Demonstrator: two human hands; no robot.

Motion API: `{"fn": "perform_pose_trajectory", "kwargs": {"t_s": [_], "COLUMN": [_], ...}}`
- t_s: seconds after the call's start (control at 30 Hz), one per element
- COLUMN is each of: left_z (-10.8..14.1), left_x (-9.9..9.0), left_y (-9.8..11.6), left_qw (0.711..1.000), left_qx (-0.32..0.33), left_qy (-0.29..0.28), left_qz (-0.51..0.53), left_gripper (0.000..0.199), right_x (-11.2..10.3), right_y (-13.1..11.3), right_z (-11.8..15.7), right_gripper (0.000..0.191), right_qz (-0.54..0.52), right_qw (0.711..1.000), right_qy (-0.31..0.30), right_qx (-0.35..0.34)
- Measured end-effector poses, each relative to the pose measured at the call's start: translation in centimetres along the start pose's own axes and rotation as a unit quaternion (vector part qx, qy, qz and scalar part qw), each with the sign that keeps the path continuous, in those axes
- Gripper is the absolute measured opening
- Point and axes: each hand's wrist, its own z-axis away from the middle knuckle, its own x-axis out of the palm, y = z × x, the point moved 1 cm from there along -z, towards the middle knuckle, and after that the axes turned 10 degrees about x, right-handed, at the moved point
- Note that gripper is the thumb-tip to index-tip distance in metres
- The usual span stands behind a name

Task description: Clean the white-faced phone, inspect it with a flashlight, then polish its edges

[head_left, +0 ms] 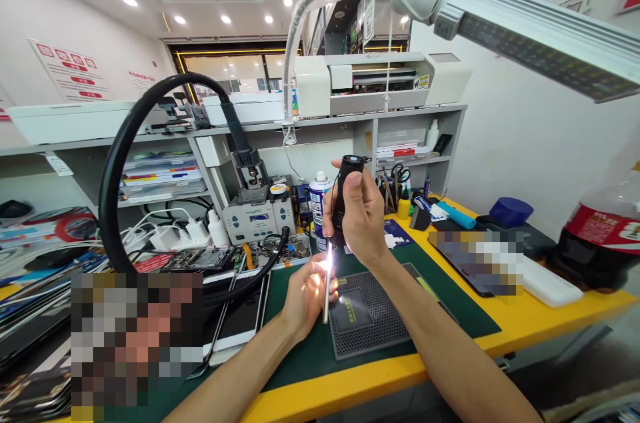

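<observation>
In my right hand [364, 219] is a black flashlight [343, 199], gripped upright with its lit end down. Its bright beam falls on a thin, flat phone-like device [327, 299] just below. My left hand [300, 296] pinches that device, which I see edge-on, so its faces are hidden. Glare washes out the fingertips and the device's top. Beneath both hands lies a grey perforated pad [395, 316] on the green work mat [295, 369].
A black hose [113, 176] loops up at left from a soldering or hot-air station [257, 219]. Phones [245, 309] lie left of the mat. A spray can [320, 199] stands behind my hands, a cola bottle [600, 236] at right. A lamp [540, 36] hangs overhead.
</observation>
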Motion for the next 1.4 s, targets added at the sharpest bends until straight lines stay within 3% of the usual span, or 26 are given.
{"fn": "perform_pose_trajectory", "kwargs": {"t_s": [0.4, 0.67, 1.03, 1.13, 1.27, 1.4], "left_z": [0.1, 0.0, 0.0, 0.0, -0.1, -0.1], "left_x": [0.3, 0.4, 0.2, 0.2, 0.2, 0.3], "left_y": [0.3, 0.2, 0.1, 0.1, 0.1, 0.1], "left_qw": [1.0, 1.0, 1.0, 1.0, 1.0, 1.0], "left_qx": [0.007, 0.006, 0.007, 0.001, -0.001, 0.002], "left_qy": [0.005, 0.008, 0.008, 0.002, 0.001, 0.001], "left_qz": [0.003, 0.004, 0.01, 0.009, 0.007, 0.009], "left_gripper": [0.015, 0.013, 0.014, 0.014, 0.014, 0.012], "right_x": [-0.6, -0.3, 0.1, -0.1, -0.7, -0.8], "right_y": [0.2, 0.5, 0.4, 0.6, 0.7, 0.1], "right_z": [1.0, 1.0, 1.2, 1.3, 1.1, 0.6], "right_gripper": [0.026, 0.022, 0.023, 0.035, 0.068, 0.073], "right_qz": [-0.031, 0.058, 0.042, 0.016, 0.003, -0.023], "right_qw": [0.998, 0.998, 0.999, 0.999, 0.997, 0.989], "right_qy": [-0.004, 0.003, 0.029, 0.024, 0.017, -0.002], "right_qx": [0.053, 0.02, 0.015, 0.029, 0.081, 0.146]}}
